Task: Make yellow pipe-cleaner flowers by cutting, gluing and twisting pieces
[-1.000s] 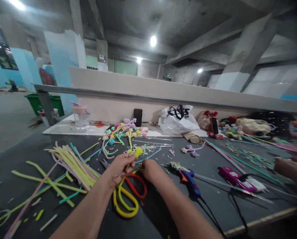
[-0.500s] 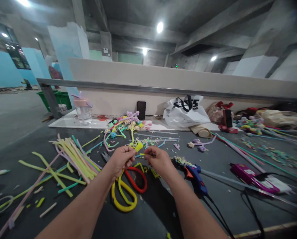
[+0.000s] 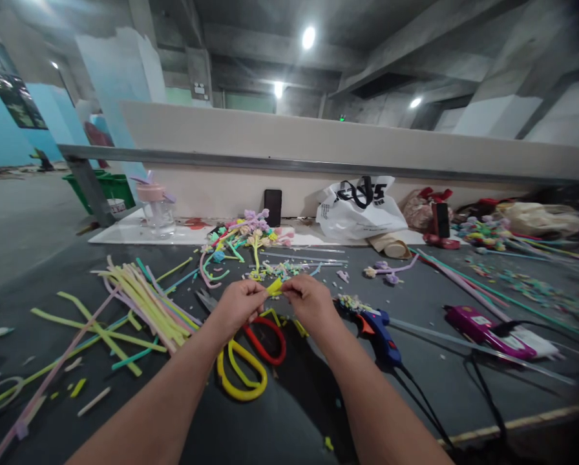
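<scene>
Between my hands is a small yellow piece. My left hand pinches its left side, and the closed fingertips of my right hand meet its right end. Below my hands lie large scissors with one red and one yellow handle, their blades pointing up and left. Bent yellow strips rest on the dark table just under my right hand. A bundle of pale yellow and lilac fuzzy stems lies left of my left hand.
A blue glue gun with a cord lies right of my right arm. Fuzzy flowers, a phone, a white bag and a clear cup stand behind. A purple device is at the right.
My right hand has moved left and up to the yellow piece, closing the gap between my hands. The whole view has shifted slightly.
</scene>
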The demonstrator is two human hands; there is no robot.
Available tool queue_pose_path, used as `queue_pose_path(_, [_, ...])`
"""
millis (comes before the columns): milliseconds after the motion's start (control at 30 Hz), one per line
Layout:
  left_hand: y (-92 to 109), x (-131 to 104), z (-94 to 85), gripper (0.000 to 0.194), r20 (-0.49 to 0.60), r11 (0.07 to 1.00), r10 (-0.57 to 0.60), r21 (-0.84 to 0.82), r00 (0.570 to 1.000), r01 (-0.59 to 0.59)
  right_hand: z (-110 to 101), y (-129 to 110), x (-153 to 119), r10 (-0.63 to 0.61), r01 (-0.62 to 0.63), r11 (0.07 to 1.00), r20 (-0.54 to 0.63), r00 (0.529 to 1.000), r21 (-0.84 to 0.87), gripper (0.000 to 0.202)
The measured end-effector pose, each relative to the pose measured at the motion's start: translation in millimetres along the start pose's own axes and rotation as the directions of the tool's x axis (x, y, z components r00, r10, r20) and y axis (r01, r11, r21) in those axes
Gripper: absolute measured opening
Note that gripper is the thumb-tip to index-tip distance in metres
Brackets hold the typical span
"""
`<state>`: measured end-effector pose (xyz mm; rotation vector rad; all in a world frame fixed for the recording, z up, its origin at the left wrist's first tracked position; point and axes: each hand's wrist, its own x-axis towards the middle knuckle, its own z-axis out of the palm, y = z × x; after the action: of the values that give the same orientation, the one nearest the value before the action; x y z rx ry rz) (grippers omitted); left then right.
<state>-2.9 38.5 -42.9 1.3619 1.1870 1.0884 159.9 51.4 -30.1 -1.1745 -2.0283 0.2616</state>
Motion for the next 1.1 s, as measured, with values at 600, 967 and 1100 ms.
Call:
queue_pose_path(600, [-0.7, 0.5, 0.0, 0.015, 0.005, 0.989, 0.006, 0.150, 1.000, -0.006, 5.7, -6.3, -1.3, 0.129, -0.130, 0.990, -0.015, 0.992, -0.051, 0.018])
queue_pose_path(967, [-2.7, 1.6, -3.8, 0.017, 0.047, 0.966, 0.054, 0.251, 0.997, -0.064, 7.3, -6.0, -1.0, 0.132, -0.132, 0.990, -0.002, 0.991, -0.045, 0.018])
queue_pose_path(1100, [-5.1, 2.9, -5.4, 0.017, 0.059, 0.952, 0.088, 0.290, 0.994, -0.102, 8.4, -4.4, -0.2, 0.135, -0.135, 0.990, 0.001, 0.991, -0.033, 0.019])
